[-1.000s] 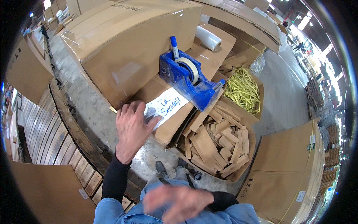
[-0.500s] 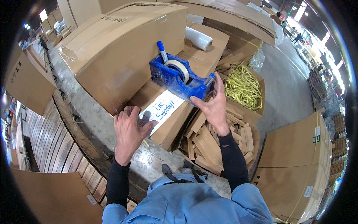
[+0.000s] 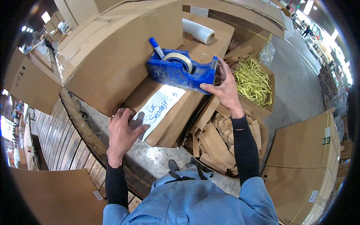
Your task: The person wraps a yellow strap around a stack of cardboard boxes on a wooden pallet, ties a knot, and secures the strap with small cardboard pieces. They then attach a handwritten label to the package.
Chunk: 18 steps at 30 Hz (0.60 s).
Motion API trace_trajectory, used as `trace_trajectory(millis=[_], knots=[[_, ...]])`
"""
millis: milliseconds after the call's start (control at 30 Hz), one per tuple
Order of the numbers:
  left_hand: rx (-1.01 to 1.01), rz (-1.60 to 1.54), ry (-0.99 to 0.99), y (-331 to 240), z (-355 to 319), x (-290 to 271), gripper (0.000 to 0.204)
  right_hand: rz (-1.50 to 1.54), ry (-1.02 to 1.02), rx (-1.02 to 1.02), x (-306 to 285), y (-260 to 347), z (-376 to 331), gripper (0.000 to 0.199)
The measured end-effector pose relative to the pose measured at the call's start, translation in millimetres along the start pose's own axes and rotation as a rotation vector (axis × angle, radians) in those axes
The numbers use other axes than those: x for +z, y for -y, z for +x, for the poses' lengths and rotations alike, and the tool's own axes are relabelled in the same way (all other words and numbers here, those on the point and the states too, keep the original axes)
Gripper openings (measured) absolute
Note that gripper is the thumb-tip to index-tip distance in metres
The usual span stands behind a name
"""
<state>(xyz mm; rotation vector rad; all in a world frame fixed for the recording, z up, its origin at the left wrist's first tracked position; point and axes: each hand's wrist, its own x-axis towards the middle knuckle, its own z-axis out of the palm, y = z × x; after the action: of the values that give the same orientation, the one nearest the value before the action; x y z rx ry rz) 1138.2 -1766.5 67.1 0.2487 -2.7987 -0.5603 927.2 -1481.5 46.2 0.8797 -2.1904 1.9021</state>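
Observation:
A blue tape dispenser (image 3: 176,77) with a cream roll of tape (image 3: 180,60) sits on a brown carton (image 3: 168,129). My right hand (image 3: 227,89) grips its right end, thumb on the near side and fingers behind. A blue-capped marker (image 3: 156,48) stands tilted in the dispenser's left end. On the carton, just in front of the dispenser, lies a white paper slip (image 3: 159,108) with blue handwriting. At the slip's near left end is my left hand (image 3: 122,131), its thumb apart from its bent fingers. Whether its fingertips press the slip or the carton is hard to tell.
A large closed carton (image 3: 123,56) rises on the left, beside a slatted wooden conveyor (image 3: 63,129). Behind the dispenser lies a roll of clear film (image 3: 198,30). To the right are boxes of yellow strapping (image 3: 253,84) and cardboard pieces (image 3: 215,144). Another big carton (image 3: 296,161) stands near right.
The right end of the dispenser has swung away from me with my right hand, uncovering more of the slip. My left hand has shifted slightly left, and its thumb lies nearer the slip's edge.

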Motion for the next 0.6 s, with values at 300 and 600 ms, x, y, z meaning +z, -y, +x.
trace_trajectory(millis=[300,600], knots=[[-0.012,0.049,-0.070,-6,-13,1,0.055,0.039,-0.402,0.155,36,-13,-58,0.089],[-0.320,-0.640,-0.208,-16,-45,25,0.054,0.622,-0.105,0.532,105,20,-165,0.032]])
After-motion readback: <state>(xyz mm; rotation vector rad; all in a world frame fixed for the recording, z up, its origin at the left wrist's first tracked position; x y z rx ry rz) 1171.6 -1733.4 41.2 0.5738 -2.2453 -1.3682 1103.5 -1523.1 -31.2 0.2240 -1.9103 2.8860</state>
